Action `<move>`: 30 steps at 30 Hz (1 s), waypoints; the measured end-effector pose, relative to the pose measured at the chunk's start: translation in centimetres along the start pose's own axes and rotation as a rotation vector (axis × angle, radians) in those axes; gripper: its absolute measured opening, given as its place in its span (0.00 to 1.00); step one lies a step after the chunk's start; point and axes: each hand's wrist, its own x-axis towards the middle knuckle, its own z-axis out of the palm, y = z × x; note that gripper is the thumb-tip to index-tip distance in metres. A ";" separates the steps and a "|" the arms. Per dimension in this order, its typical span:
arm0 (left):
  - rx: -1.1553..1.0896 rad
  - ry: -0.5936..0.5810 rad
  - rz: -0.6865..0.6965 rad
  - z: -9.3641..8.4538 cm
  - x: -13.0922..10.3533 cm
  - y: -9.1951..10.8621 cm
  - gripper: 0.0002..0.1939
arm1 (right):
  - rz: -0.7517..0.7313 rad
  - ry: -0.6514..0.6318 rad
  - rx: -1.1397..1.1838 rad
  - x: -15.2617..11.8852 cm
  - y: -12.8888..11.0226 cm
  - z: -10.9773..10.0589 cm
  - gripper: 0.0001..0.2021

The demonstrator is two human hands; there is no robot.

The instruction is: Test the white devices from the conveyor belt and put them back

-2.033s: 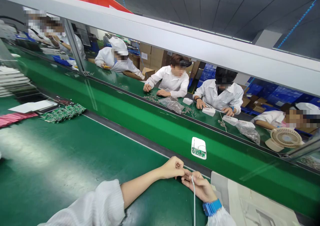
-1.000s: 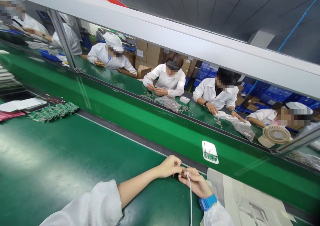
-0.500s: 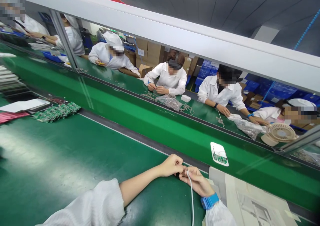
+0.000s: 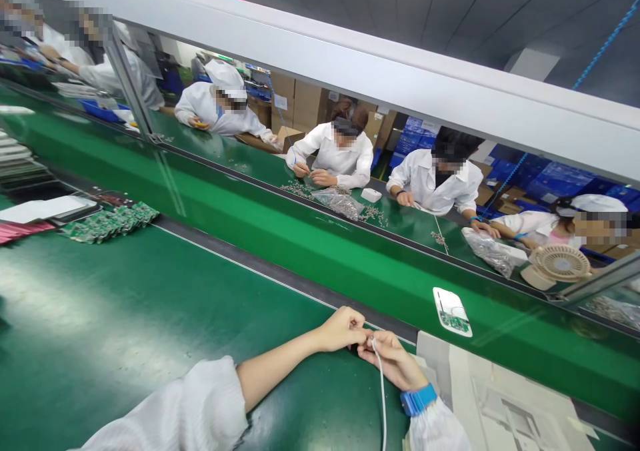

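Note:
My left hand is closed, with its fingertips meeting those of my right hand just above the green tabletop. Whatever it pinches is hidden by the fingers; a small dark patch shows beneath them. My right hand is closed in a pinch on the upper end of a thin white cable, which hangs down and leaves the view at the bottom. A blue wrist strap circles my right wrist.
A green conveyor belt crosses beyond my hands, carrying a white case with a circuit board. Green circuit boards lie stacked at left. Taped paper sheets lie at right. Co-workers sit behind a metal-framed partition, near a fan.
The white case has travelled right along the belt. Across it, a co-worker has drawn one hand back, and another at far left has shifted. My hands hold almost the same pose.

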 end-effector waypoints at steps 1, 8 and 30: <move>0.003 0.000 -0.001 0.0 0.0 0.0 0.12 | 0.000 0.005 0.000 0.0 0.0 0.0 0.08; 0.021 0.007 -0.001 0.0 -0.1 0.2 0.11 | -0.002 0.016 0.000 0.1 0.1 0.0 0.07; 0.026 0.006 -0.015 0.1 -0.2 0.7 0.14 | -0.002 0.021 -0.004 0.1 0.0 0.1 0.06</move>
